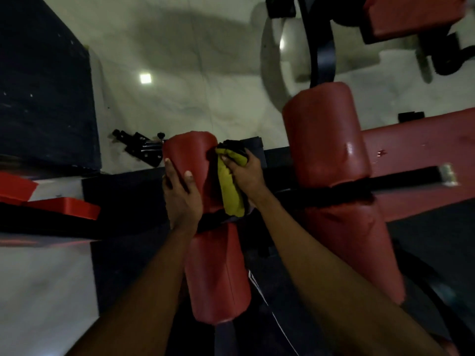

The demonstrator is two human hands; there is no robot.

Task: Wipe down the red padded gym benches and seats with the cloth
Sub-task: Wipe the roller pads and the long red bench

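Observation:
A small red padded roller [191, 150] sits on a black bar at the centre of the head view. My left hand [181, 194] grips its left side, thumb over the top. My right hand [245, 173] holds a yellow-green cloth [230, 191] bunched with some black fabric, pressed against the roller's right side. A second red roller [218, 273] lies below on the same bar, between my forearms. Larger red rollers [325, 134] stand to the right, next to a red padded bench [421, 140].
Pale floor [180, 73] spreads beyond the rollers. A dark block [43, 86] fills the upper left, with a black bracket [144, 149] beside it. Red pads [64, 205] lie at the left edge. Another red seat [411, 16] and black frame stand at the upper right.

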